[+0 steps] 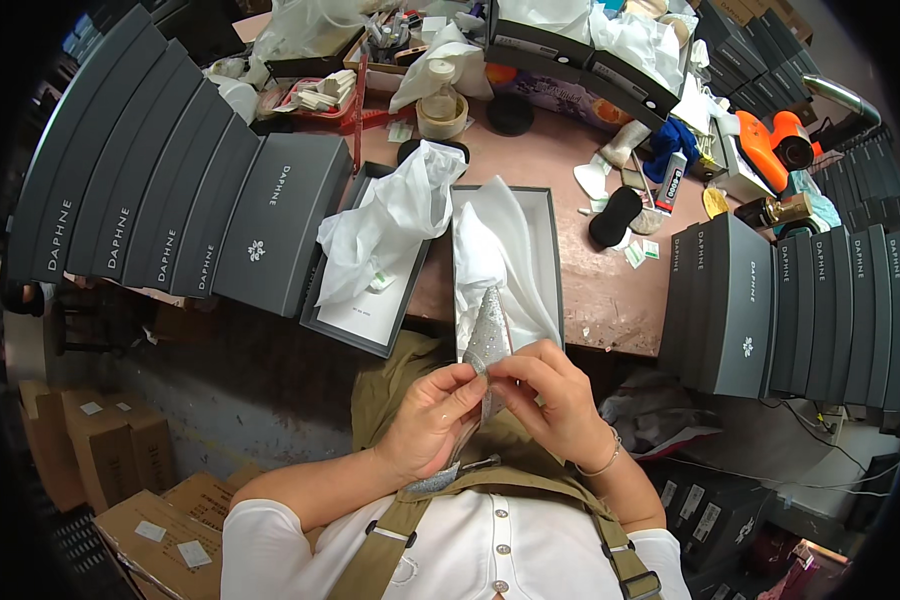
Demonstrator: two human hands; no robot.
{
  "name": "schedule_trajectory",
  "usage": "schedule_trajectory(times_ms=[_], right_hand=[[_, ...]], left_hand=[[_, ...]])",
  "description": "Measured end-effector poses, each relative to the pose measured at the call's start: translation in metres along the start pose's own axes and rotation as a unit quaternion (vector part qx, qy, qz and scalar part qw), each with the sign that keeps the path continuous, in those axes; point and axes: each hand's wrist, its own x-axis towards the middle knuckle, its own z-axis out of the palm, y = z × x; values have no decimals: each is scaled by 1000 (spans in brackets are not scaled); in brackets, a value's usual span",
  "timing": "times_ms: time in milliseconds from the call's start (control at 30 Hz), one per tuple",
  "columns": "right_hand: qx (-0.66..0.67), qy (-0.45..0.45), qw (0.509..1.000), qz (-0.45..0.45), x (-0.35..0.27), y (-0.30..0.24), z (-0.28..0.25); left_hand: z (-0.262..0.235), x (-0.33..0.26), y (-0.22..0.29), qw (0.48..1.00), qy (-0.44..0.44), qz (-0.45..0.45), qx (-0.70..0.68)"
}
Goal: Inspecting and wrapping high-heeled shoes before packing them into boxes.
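Observation:
A silver glittery pointed shoe (489, 335) is held upright over my lap, its toe pointing toward the table. My left hand (432, 418) grips its left side and my right hand (553, 395) grips its right side, the fingers meeting at the shoe's middle. The heel end (470, 466) shows below my left hand. Just beyond the toe lies an open grey shoe box (553, 250) lined with white tissue paper (500, 250). Beside it on the left sits the box lid (362, 310) with crumpled white tissue (390, 220) in it.
Rows of closed grey shoe boxes stand on the left (170, 190) and on the right (790, 310). The brown worktable (610, 300) holds a tape roll (441, 115), a glue tube (672, 182), black pads (614, 216) and an orange tool (775, 145). Cardboard cartons (100, 450) sit on the floor lower left.

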Motion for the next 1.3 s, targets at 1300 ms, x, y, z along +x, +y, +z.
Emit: schedule_trajectory(times_ms=[1300], right_hand=[[-481,-210,827,-203,25,-34,-18]], left_hand=[[10,-2,-4,997,26,8,77]])
